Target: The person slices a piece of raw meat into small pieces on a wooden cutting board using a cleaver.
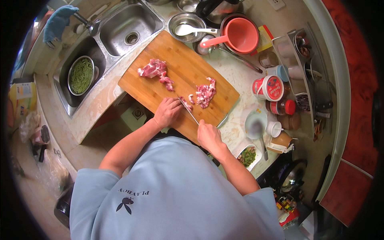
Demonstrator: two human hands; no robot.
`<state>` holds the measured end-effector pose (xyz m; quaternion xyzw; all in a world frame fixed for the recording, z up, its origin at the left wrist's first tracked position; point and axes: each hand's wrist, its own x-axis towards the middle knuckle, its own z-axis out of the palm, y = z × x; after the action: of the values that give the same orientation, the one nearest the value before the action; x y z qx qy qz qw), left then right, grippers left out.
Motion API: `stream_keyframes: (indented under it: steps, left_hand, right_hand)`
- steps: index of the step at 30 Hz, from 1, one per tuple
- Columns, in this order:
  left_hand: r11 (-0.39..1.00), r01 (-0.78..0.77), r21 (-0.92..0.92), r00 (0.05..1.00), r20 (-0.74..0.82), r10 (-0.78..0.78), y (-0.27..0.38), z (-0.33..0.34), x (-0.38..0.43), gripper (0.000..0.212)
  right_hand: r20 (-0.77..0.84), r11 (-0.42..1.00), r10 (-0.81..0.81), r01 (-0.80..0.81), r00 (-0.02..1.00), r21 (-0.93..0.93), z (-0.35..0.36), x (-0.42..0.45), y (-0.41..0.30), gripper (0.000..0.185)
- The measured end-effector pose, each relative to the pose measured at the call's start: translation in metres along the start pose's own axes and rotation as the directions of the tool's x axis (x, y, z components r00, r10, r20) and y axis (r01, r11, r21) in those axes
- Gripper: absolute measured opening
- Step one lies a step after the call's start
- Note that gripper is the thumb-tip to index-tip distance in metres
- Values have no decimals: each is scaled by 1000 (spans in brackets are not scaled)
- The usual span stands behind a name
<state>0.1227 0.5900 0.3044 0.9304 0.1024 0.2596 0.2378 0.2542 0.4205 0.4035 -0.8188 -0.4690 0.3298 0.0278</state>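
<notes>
My right hand (210, 135) grips the handle of a kitchen knife, whose thin blade (192, 114) points away from me over a wooden cutting board (180, 51). Beside the blade, at its left, the fingers of my left hand (167, 112) are bunched and curled down to the board; what lies under them is hidden. A small strip of raw meat (187, 104) lies along the blade's right side. Farther right is a pile of chopped raw meat (205, 93). A larger chunk of raw meat (153, 69) rests at the board's far left, with a narrow piece (167, 83) near it.
At left, a double sink (103, 30) holds a bowl of cut green beans (80, 75). Behind the board stand a steel bowl (180, 21) with a white rice paddle (187, 30) and a red strainer (243, 34). Jars, a red-lidded tub (274, 88) and a dish of chopped greens (248, 156) line the right.
</notes>
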Motion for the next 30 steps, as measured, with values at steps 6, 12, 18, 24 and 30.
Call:
stream_keyframes:
  steps: [6,12,18,24,30]
  left_hand:
    - [1000,-16,6,1000,-19,16,-2,2,2,32]
    - [1000,-9,-8,999,-48,8,-4,2,-4,32]
    - [1000,8,28,999,-41,-7,-2,1,-4,34]
    - [999,-11,48,999,39,9,0,3,2,33]
    - [1000,-15,17,1000,14,14,-1,-1,-3,34]
  right_hand:
    - [-85,993,17,-8,996,114,0,25,25,21]
    - [-185,989,63,-38,981,140,-13,10,16,22]
    - [-101,998,-63,65,993,20,-13,-9,11,20]
    - [-44,1000,-23,23,999,-10,1,9,14,20]
    - [-1,995,11,-10,1000,95,-13,17,25,28]
